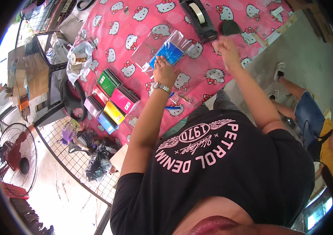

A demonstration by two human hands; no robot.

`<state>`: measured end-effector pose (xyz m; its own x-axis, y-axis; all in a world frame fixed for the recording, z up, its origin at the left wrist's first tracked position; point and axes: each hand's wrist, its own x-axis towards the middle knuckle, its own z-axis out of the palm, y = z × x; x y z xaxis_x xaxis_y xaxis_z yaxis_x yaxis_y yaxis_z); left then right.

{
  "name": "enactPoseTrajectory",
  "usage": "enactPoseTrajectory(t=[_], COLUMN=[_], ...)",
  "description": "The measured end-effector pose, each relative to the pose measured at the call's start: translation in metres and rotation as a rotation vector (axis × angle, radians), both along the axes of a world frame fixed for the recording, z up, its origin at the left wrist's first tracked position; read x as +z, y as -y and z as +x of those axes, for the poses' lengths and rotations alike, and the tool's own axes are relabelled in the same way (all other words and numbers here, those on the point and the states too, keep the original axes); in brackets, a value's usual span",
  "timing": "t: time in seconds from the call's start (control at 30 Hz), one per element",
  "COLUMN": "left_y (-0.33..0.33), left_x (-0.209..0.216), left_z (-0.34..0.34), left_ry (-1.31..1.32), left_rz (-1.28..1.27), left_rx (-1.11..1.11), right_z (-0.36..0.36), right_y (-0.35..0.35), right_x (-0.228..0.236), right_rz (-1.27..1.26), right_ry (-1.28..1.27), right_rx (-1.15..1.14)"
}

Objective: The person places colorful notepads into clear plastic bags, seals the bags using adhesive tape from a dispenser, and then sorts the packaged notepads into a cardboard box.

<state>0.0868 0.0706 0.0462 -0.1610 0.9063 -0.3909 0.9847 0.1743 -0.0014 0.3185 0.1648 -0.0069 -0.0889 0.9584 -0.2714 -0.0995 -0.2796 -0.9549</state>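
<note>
Left hand flat on clear-bagged blue notebook; right hand fingers blurred, grip unclear

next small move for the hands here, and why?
Probably pull a strip from the tape dispenser. The right hand is right at its front end, while the left hand presses on the clear bag with the blue notebook inside, so the bag seems held ready for sealing.
</note>
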Motion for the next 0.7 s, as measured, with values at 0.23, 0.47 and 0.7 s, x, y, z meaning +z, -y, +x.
enactPoseTrajectory(t=[0.23,0.47,0.7], left_y=[0.01,0.029,0.037], left_x=[-0.03,-0.05,-0.051], left_z=[-0.006,-0.01,-0.01], left_ry=[-0.045,0.144,0.378], left_rz=[0.113,0.425,0.522], left_rx=[0.03,0.043,0.318], right_z=[-0.04,-0.172,-0.185], right_y=[-0.004,-0.069,-0.06], right_x=[-0.01,0.045,0.051], right_rz=[-0.799,0.802,0.694], right_ry=[-0.644,0.809,1.082], right_rx=[0.736,1.596,1.593])
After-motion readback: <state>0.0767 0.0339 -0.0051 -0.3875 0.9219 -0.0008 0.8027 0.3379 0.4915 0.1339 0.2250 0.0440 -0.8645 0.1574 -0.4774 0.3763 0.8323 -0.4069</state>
